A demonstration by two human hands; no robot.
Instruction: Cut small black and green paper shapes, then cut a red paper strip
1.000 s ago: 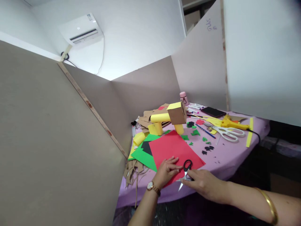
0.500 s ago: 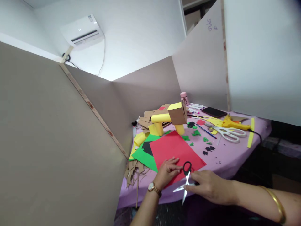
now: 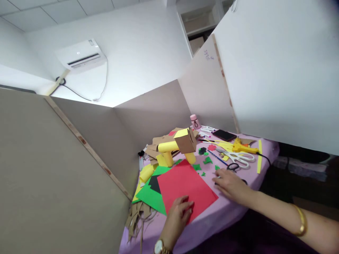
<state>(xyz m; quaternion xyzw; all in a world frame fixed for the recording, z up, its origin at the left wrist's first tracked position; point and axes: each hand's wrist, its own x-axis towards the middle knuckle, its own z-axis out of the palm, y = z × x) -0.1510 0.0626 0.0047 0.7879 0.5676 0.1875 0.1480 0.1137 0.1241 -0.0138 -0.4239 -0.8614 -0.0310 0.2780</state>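
My left hand [image 3: 180,211] lies with loosely bent fingers on the near edge of a red paper sheet [image 3: 185,183], holding nothing. A green sheet [image 3: 150,197] and a black piece lie under the red sheet on its left. My right hand [image 3: 230,183] rests on the purple tablecloth just right of the red sheet, over small black-handled scissors [image 3: 233,166]. Their handle loops stick out beyond my fingers; the blades are hidden under the hand.
A cardboard and yellow paper model [image 3: 182,143] stands behind the red sheet. White scissors [image 3: 239,157], a yellow glue gun [image 3: 242,148], a phone [image 3: 224,134], markers and paper scraps lie at the back right. Partition boards [image 3: 66,183] wall the table [image 3: 251,173] in.
My right hand carried the small scissors from the near edge of the red sheet to the cloth on its right. My left hand slid nearer along the sheet. The view tilted upward.
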